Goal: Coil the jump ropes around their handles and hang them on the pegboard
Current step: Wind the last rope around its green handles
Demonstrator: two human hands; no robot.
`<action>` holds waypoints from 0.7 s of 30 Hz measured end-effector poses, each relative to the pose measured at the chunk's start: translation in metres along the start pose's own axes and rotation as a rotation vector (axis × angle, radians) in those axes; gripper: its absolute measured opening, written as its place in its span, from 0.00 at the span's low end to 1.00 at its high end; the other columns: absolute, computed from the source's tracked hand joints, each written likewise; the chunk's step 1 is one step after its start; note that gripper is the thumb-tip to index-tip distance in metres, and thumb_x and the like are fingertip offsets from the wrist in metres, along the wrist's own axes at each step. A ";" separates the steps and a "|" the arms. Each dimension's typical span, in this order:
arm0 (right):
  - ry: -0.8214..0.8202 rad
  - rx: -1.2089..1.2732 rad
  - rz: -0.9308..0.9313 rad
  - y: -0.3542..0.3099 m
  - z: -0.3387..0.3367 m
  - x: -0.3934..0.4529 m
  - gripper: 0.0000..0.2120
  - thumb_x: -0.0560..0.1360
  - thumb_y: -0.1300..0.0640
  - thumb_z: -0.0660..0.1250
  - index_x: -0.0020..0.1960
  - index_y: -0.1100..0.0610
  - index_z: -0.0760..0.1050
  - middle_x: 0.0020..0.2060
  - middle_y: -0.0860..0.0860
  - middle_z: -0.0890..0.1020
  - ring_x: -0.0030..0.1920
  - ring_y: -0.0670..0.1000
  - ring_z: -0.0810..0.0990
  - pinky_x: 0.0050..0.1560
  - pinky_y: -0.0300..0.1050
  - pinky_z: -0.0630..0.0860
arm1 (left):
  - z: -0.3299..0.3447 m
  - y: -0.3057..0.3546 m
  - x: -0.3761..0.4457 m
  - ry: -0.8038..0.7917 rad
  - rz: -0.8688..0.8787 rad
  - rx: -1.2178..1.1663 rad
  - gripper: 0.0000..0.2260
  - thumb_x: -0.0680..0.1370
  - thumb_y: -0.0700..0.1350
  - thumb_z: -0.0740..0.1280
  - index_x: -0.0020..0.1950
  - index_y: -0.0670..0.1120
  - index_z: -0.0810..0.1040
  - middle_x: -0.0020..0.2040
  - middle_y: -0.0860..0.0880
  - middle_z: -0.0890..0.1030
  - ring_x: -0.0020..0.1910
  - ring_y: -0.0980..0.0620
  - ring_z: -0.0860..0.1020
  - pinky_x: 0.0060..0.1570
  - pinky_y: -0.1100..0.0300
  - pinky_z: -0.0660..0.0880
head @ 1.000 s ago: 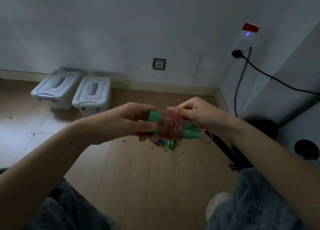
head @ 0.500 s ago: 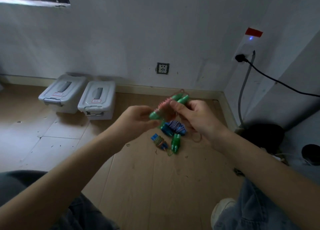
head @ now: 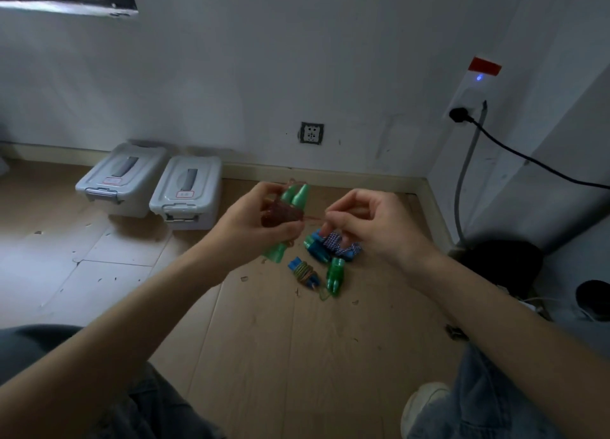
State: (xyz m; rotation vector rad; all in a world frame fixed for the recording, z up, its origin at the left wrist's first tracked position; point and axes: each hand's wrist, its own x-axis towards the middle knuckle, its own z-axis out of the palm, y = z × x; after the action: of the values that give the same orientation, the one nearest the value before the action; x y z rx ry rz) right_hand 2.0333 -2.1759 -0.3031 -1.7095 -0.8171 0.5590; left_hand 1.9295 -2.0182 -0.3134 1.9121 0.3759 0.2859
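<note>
My left hand [head: 254,225] grips a pair of green jump-rope handles [head: 295,196] held upright, with reddish rope [head: 280,214] coiled round their middle. A thin strand of that rope runs right to my right hand [head: 369,222], which pinches its end. On the wooden floor below lie other coiled ropes: a blue-handled one with blue-white rope [head: 333,245], a blue-handled one with brownish rope [head: 305,272], and a green-handled one [head: 335,275]. No pegboard shows in this view.
Two grey lidded plastic boxes [head: 185,191] stand against the white wall at the left. A wall socket [head: 311,133] sits above the skirting. A black cable [head: 528,161] runs from a plug at the right. My knees and a white shoe [head: 422,402] are at the bottom.
The green handles have turned from lying sideways to upright in my left hand. My right hand has come off the bundle and drawn the rope's end out to the right.
</note>
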 end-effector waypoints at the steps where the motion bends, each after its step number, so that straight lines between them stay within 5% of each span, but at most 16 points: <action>1: 0.034 0.014 -0.019 0.001 0.001 0.000 0.01 0.74 0.62 0.67 0.44 0.58 0.76 0.33 0.47 0.84 0.31 0.40 0.79 0.33 0.32 0.75 | 0.001 -0.001 0.001 -0.009 -0.019 -0.003 0.23 0.71 0.43 0.69 0.64 0.50 0.67 0.50 0.54 0.76 0.45 0.57 0.78 0.36 0.65 0.78; 5: 0.006 -0.010 -0.014 0.000 0.001 0.002 0.00 0.72 0.61 0.69 0.43 0.57 0.78 0.30 0.45 0.81 0.31 0.40 0.78 0.33 0.31 0.74 | 0.005 -0.006 0.003 0.005 -0.033 0.046 0.23 0.72 0.43 0.69 0.64 0.48 0.67 0.48 0.54 0.75 0.42 0.57 0.79 0.32 0.68 0.76; 13: -0.173 0.098 0.006 -0.007 -0.006 -0.001 0.12 0.67 0.64 0.72 0.49 0.61 0.77 0.39 0.50 0.85 0.41 0.48 0.84 0.40 0.33 0.77 | -0.002 -0.012 0.004 0.029 -0.116 -0.159 0.20 0.67 0.42 0.73 0.54 0.52 0.69 0.45 0.50 0.76 0.38 0.55 0.80 0.28 0.68 0.75; 18: 0.066 -0.489 -0.196 -0.006 -0.007 0.000 0.04 0.71 0.58 0.70 0.42 0.58 0.79 0.28 0.44 0.79 0.28 0.38 0.78 0.31 0.29 0.74 | -0.001 -0.015 0.006 0.027 -0.118 -0.143 0.20 0.69 0.43 0.72 0.57 0.52 0.69 0.46 0.52 0.76 0.37 0.56 0.80 0.28 0.68 0.75; 21: 0.162 -0.513 -0.244 -0.001 -0.004 0.001 0.03 0.74 0.59 0.67 0.45 0.58 0.77 0.30 0.44 0.79 0.28 0.37 0.78 0.31 0.27 0.73 | 0.003 -0.019 0.006 0.028 -0.028 0.006 0.19 0.69 0.44 0.72 0.54 0.54 0.67 0.46 0.55 0.75 0.36 0.58 0.80 0.27 0.72 0.73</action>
State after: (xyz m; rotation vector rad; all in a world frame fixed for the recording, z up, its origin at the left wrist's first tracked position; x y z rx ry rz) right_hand 2.0361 -2.1775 -0.3011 -2.0433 -1.0945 0.0375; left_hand 1.9338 -2.0123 -0.3319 1.9090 0.4217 0.2934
